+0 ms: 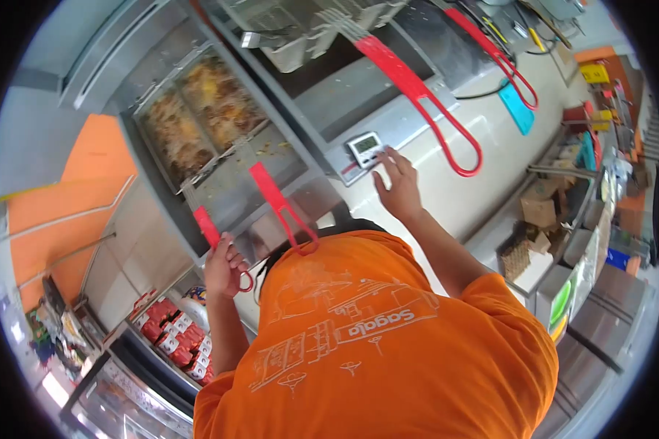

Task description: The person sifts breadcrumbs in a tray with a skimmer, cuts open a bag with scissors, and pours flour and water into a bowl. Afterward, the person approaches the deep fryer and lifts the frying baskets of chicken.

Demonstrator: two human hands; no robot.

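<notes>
My left hand point(225, 269) is closed around the red handle point(206, 225) of a fryer basket at the left. That basket and another beside it hold browned food point(198, 110) in bubbling oil. A second red handle point(278, 201) rises near my shirt, untouched. My right hand point(399, 183) has its fingers apart and reaches to a small white digital timer point(366, 148) on the fryer's front edge, with fingertips at the timer's right side. The digits are too small to read.
Another fryer vat point(344, 88) lies ahead, with a raised basket whose long red handle point(417, 91) juts out to the right. Further right are another red handle point(490, 51), a teal object point(517, 108) and cardboard boxes point(540, 203). Red-and-white packages point(176, 336) stand at lower left.
</notes>
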